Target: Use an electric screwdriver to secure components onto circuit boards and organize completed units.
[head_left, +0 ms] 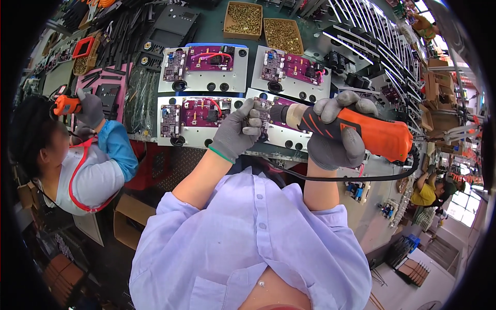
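My right hand [333,147], in a grey glove, is wrapped round an orange and black electric screwdriver [380,135]. The tool lies nearly level, its nose toward the left. Its tip meets a small circuit board [262,116] on the near right metal plate [281,135]. My left hand [236,132], gloved in grey with a green cuff, is at that board's left edge. Its fingers are curled and pressed together by the tip; whatever they pinch is hidden. Purple circuit boards with red wires sit on the near left plate [194,135] and on the two plates behind.
Two cardboard boxes of small brass-coloured fasteners [243,20] stand at the back. Metal rails [356,31] crowd the far right. The screwdriver's black cable [356,179] loops across my right forearm. At left, a co-worker [85,170] holds another orange driver [67,105].
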`<state>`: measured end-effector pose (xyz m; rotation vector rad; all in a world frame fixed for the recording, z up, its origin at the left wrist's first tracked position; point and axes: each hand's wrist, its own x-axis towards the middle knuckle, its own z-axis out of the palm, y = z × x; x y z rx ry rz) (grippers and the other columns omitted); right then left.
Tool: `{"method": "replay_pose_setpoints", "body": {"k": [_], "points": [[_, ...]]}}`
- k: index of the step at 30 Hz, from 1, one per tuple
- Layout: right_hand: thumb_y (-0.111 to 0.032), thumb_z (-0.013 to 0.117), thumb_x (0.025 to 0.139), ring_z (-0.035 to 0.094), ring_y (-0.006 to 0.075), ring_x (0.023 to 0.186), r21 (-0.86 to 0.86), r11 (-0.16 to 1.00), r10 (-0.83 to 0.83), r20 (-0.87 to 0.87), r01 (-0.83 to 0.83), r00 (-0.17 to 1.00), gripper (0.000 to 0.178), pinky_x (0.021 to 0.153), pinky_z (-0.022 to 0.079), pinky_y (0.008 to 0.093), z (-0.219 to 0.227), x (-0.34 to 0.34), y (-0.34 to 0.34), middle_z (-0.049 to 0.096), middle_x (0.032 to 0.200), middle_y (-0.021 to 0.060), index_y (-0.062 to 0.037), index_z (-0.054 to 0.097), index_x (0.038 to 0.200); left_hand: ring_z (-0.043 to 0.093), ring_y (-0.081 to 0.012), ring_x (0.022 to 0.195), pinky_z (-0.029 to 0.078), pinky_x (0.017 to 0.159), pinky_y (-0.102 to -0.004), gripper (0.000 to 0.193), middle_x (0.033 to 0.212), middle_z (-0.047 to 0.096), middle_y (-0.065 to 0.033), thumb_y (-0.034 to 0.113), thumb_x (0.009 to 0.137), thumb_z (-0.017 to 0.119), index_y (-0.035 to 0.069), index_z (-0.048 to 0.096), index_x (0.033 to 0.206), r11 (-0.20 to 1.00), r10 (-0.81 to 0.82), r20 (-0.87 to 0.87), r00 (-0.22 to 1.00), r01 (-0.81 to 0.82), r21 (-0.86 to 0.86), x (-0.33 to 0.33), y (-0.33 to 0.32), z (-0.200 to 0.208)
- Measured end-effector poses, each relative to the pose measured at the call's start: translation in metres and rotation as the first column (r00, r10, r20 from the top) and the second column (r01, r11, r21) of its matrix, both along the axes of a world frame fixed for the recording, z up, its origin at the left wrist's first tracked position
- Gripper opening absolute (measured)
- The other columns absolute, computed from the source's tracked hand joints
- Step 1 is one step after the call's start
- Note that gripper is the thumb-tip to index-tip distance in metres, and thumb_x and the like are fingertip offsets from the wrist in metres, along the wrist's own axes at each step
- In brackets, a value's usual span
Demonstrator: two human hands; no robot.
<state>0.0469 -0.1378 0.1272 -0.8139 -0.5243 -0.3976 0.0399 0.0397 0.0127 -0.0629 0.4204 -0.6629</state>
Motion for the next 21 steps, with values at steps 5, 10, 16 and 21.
{"method": "replay_pose_setpoints", "body": {"k": [5, 10, 16, 21], "points": [[-0.011, 0.059, 0.074, 0.059, 0.0226, 0.075, -0.033, 0.998, 0.048, 0.021, -0.048, 0.999, 0.047, 0.067, 0.044, 0.0384, -0.001, -0.014, -0.002, 0.055, 0.112, 0.0195, -0.0039, 0.052, 0.120, 0.051, -0.0111, 0.057, 0.040, 0.040, -0.0181, 0.025, 0.070, 0.058, -0.0033, 0.025, 0.094, 0.053, 0.001, 0.059, 0.098, 0.999, 0.042, -0.021, 0.999, -0.043, -0.023, -0.019, -0.009, -0.008], [-0.007, 0.062, 0.073, 0.061, 0.0249, 0.077, -0.039, 0.995, 0.088, 0.011, -0.088, 0.996, 0.046, 0.073, 0.050, 0.0423, -0.005, -0.027, -0.004, 0.054, 0.109, 0.0204, -0.0025, 0.048, 0.117, 0.056, -0.0125, 0.061, 0.043, 0.043, -0.0178, 0.024, 0.068, 0.058, -0.0035, 0.024, 0.094, 0.053, 0.001, 0.059, 0.098, 0.995, 0.101, -0.073, 0.992, -0.100, 0.015, -0.036, -0.013, -0.005], [-0.010, 0.063, 0.072, 0.059, 0.0235, 0.075, -0.154, 0.965, 0.215, 0.017, -0.210, 0.976, 0.047, 0.071, 0.047, 0.0408, -0.005, -0.034, -0.003, 0.054, 0.105, 0.0197, -0.0036, 0.049, 0.116, 0.056, -0.0119, 0.060, 0.043, 0.046, -0.0194, 0.019, 0.074, 0.061, -0.0028, 0.022, 0.093, 0.055, 0.004, 0.057, 0.099, 0.995, 0.103, -0.097, 0.990, -0.104, -0.004, -0.056, -0.018, -0.019], [-0.010, 0.064, 0.072, 0.060, 0.0227, 0.078, -0.183, 0.959, 0.208, -0.065, -0.217, 0.976, 0.046, 0.072, 0.048, 0.0409, -0.009, -0.031, 0.003, 0.054, 0.105, 0.0200, -0.0036, 0.049, 0.115, 0.056, -0.0125, 0.060, 0.043, 0.046, -0.0204, 0.023, 0.082, 0.063, -0.0062, 0.025, 0.094, 0.054, 0.004, 0.056, 0.103, 0.982, 0.129, 0.018, 0.992, -0.125, -0.143, -0.064, -0.025, -0.021]]}}
